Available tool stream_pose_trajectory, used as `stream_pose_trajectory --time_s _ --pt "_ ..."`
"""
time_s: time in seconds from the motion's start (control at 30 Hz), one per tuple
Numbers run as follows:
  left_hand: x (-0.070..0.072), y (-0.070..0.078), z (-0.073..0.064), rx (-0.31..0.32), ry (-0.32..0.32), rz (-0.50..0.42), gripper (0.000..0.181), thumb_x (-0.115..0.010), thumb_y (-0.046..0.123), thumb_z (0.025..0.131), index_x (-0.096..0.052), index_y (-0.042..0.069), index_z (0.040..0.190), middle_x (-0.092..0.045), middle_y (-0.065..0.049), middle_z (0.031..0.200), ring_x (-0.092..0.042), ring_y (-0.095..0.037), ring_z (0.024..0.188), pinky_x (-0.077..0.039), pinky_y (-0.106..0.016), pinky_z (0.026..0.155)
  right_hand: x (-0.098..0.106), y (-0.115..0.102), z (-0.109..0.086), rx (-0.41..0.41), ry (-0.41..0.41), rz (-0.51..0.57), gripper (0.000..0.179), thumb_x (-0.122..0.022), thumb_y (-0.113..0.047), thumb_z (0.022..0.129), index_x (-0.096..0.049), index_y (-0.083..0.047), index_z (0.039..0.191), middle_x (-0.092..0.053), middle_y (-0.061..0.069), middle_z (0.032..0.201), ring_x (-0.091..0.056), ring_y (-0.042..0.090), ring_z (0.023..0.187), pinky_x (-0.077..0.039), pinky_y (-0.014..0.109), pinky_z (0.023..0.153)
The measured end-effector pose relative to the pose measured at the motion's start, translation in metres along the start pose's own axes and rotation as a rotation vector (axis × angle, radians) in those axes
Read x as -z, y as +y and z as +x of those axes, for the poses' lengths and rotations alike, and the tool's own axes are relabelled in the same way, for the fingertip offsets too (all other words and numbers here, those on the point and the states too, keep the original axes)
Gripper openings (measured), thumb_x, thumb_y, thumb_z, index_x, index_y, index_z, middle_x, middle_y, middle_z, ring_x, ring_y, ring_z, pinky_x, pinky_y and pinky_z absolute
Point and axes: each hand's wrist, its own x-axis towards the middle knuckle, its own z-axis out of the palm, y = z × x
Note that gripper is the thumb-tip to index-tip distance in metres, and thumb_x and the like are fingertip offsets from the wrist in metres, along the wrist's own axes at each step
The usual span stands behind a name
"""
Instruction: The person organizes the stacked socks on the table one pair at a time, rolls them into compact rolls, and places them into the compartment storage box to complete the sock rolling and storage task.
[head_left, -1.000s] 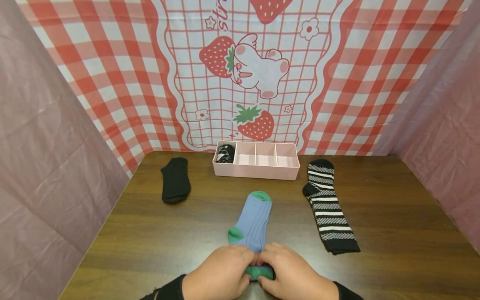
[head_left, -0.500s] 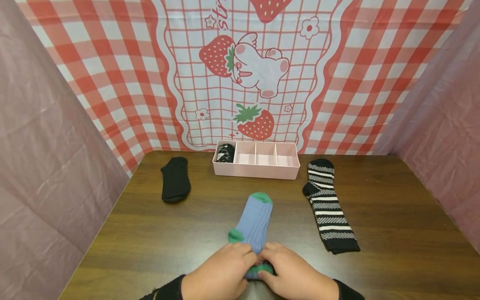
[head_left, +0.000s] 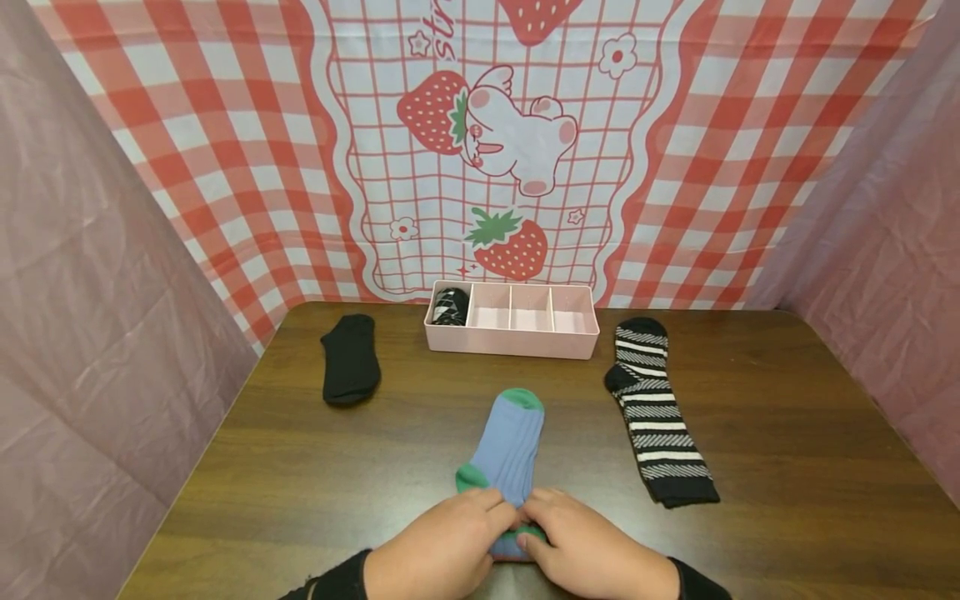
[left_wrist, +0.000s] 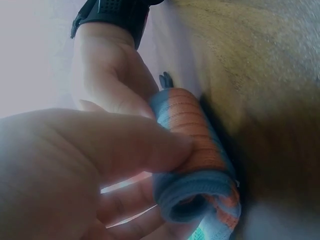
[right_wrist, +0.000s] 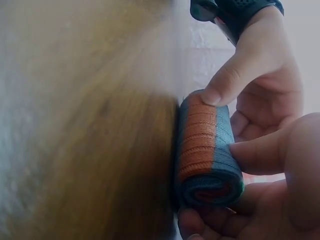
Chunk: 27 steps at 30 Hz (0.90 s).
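A light-blue sock (head_left: 510, 442) with green toe and heel lies at the table's middle, toe pointing away from me. Its near end is rolled up. Both hands grip this roll, one from each side: my left hand (head_left: 442, 542) and my right hand (head_left: 596, 546). In the left wrist view the rolled sock (left_wrist: 192, 130) looks orange and teal, with the left thumb pressed along its top and fingers below. The right wrist view shows the roll's spiral end, the rolled sock (right_wrist: 200, 140) standing close against the wood, thumbs on its near side and fingertips beneath.
A pink four-slot box (head_left: 510, 342) stands at the back, a black patterned rolled sock (head_left: 451, 307) in its left slot. Flat black socks (head_left: 351, 360) lie at left, striped black-and-white socks (head_left: 660, 417) at right. A checked cloth (head_left: 262, 150) hangs behind the table (head_left: 787, 433).
The roll has turned away from me: its green band has moved up and blue shows below. The sock's toe has slid slightly toward me. Both hands keep their grip.
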Motion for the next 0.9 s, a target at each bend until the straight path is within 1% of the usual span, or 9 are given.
stream_pose_trajectory --time_s 0.2,0.27,0.37,0.47,0.53,0.6,0.77,0.83,0.9 --pt "-0.001 0.0 0.001 0.005 -0.01 -0.005 0.033 -0.081 0.008 0.08 -0.066 0.015 0.108 -0.054 0.011 0.093 -0.048 0.001 0.081 -0.039 -0.011 0.071 0.001 -0.001 -0.001 0.001 -0.003 0.004 0.006 -0.062 -0.033 0.103 -0.061 -0.029 0.098 -0.053 -0.019 0.099 -0.051 0.003 0.094 -0.048 0.032 0.08" --pt "-0.002 0.0 0.001 0.006 -0.003 0.003 0.03 -0.08 0.009 0.082 -0.066 0.014 0.107 -0.055 0.011 0.093 -0.049 0.001 0.081 -0.04 -0.011 0.072 0.001 -0.002 -0.001 -0.008 -0.006 0.011 0.007 -0.062 -0.032 0.103 -0.06 -0.029 0.097 -0.053 -0.019 0.097 -0.051 0.003 0.093 -0.047 0.032 0.078" --pt "-0.004 -0.002 0.002 0.028 -0.014 -0.025 0.027 -0.078 0.008 0.083 -0.066 0.015 0.106 -0.056 0.011 0.094 -0.051 0.001 0.083 -0.041 -0.01 0.073 0.002 -0.004 -0.001 -0.028 0.003 0.02 0.007 -0.063 -0.031 0.103 -0.059 -0.03 0.097 -0.052 -0.02 0.095 -0.051 0.002 0.089 -0.047 0.03 0.077" --pt "-0.005 -0.005 0.003 0.079 -0.043 -0.105 0.026 -0.074 0.006 0.084 -0.065 0.016 0.105 -0.058 0.013 0.096 -0.053 0.002 0.084 -0.043 -0.011 0.074 0.002 -0.005 -0.001 -0.027 0.025 0.024 0.008 -0.064 -0.031 0.102 -0.058 -0.028 0.097 -0.051 -0.018 0.093 -0.049 0.003 0.086 -0.046 0.028 0.074" --pt "-0.005 -0.005 0.003 0.129 -0.067 -0.179 0.025 -0.072 0.005 0.085 -0.064 0.017 0.105 -0.06 0.013 0.097 -0.054 0.002 0.085 -0.045 -0.013 0.075 0.002 -0.006 -0.003 -0.007 0.054 0.005 0.01 -0.067 -0.031 0.1 -0.058 -0.028 0.099 -0.051 -0.018 0.094 -0.049 0.003 0.087 -0.046 0.028 0.075" --pt "-0.005 -0.006 0.003 0.171 -0.072 -0.246 0.021 -0.072 0.008 0.089 -0.064 0.018 0.105 -0.061 0.014 0.098 -0.055 0.003 0.085 -0.046 -0.014 0.075 0.002 -0.007 -0.003 0.02 0.078 -0.021 0.015 -0.07 -0.036 0.099 -0.058 -0.027 0.098 -0.05 -0.017 0.094 -0.048 0.003 0.086 -0.046 0.027 0.074" --pt "-0.004 -0.007 0.003 0.263 -0.085 -0.376 0.017 -0.07 0.01 0.091 -0.064 0.02 0.103 -0.062 0.015 0.099 -0.055 0.003 0.083 -0.048 -0.016 0.076 0.004 -0.01 -0.004 0.037 0.081 -0.093 0.028 -0.084 -0.033 0.087 -0.058 -0.026 0.097 -0.05 -0.018 0.094 -0.047 0.002 0.085 -0.046 0.025 0.073" --pt "-0.003 -0.007 0.003 0.302 -0.1 -0.427 0.021 -0.067 0.005 0.088 -0.065 0.02 0.103 -0.063 0.015 0.099 -0.055 0.002 0.082 -0.049 -0.018 0.075 0.004 -0.011 -0.003 0.042 0.075 -0.125 0.034 -0.088 -0.027 0.081 -0.059 -0.024 0.097 -0.049 -0.017 0.095 -0.047 0.002 0.085 -0.046 0.026 0.073" --pt "-0.002 -0.008 0.003 0.327 -0.115 -0.457 0.023 -0.065 0.002 0.088 -0.066 0.019 0.103 -0.063 0.015 0.099 -0.055 0.001 0.082 -0.049 -0.019 0.075 0.003 -0.012 -0.003 0.065 0.084 -0.166 0.037 -0.089 -0.025 0.078 -0.058 -0.023 0.096 -0.049 -0.016 0.094 -0.046 0.003 0.085 -0.046 0.027 0.074"
